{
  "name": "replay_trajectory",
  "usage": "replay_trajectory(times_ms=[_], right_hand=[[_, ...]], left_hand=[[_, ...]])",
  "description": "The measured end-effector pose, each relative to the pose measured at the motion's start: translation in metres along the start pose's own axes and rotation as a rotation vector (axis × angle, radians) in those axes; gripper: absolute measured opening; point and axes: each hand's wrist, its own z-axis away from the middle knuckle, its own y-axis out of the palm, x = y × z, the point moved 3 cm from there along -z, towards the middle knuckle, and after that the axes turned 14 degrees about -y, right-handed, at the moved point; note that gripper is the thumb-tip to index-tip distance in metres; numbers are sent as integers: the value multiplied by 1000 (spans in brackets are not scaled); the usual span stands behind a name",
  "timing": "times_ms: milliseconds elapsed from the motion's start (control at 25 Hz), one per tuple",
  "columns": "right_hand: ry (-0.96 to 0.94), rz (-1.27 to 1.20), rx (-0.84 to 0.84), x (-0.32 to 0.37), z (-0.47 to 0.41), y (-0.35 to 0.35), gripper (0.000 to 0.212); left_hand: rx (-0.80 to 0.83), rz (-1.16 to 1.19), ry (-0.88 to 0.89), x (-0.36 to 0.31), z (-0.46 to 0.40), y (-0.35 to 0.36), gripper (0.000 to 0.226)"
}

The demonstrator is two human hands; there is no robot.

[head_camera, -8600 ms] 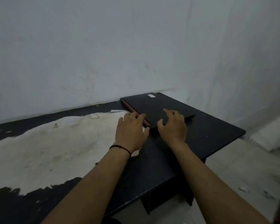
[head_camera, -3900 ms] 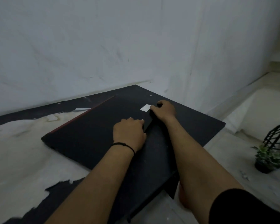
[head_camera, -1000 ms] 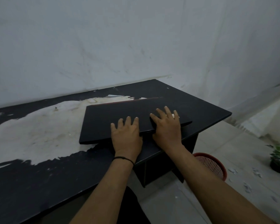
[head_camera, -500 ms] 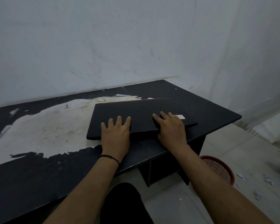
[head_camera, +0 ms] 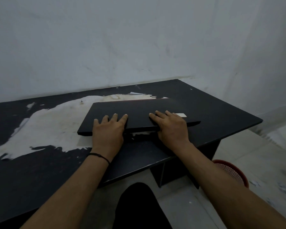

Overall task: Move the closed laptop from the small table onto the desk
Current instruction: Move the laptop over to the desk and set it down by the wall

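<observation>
The closed black laptop (head_camera: pixel 139 111) lies on the dark desk (head_camera: pixel 221 113), roughly parallel to the desk's front edge, with a white sticker (head_camera: pixel 181 115) near its right front corner. Its near edge looks slightly raised, with a shadowed gap under it. My left hand (head_camera: pixel 108 129) grips the near edge left of centre. My right hand (head_camera: pixel 171 128) grips the same edge further right. On both hands the fingers rest on the lid and the thumbs are hidden below the edge. The small table is not in view.
A large patch of the desk top is peeled to pale white (head_camera: pixel 45 123) left of the laptop. A white wall (head_camera: pixel 139 47) rises right behind the desk. A red mesh basket (head_camera: pixel 231 171) stands on the floor at the right, by the desk's end. My dark-clad leg (head_camera: pixel 139 209) is below.
The laptop went from the desk's back right corner to its middle, turned parallel to the front edge. In the last second my left hand slid left along the near edge, away from my right hand.
</observation>
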Motion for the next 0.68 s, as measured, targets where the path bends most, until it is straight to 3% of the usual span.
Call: replay_trajectory(times_ms=[680], right_hand=[[-333,-239,-219,295,-124,12,63]], left_hand=[[-6,-219,-353,307,75,-60,68]])
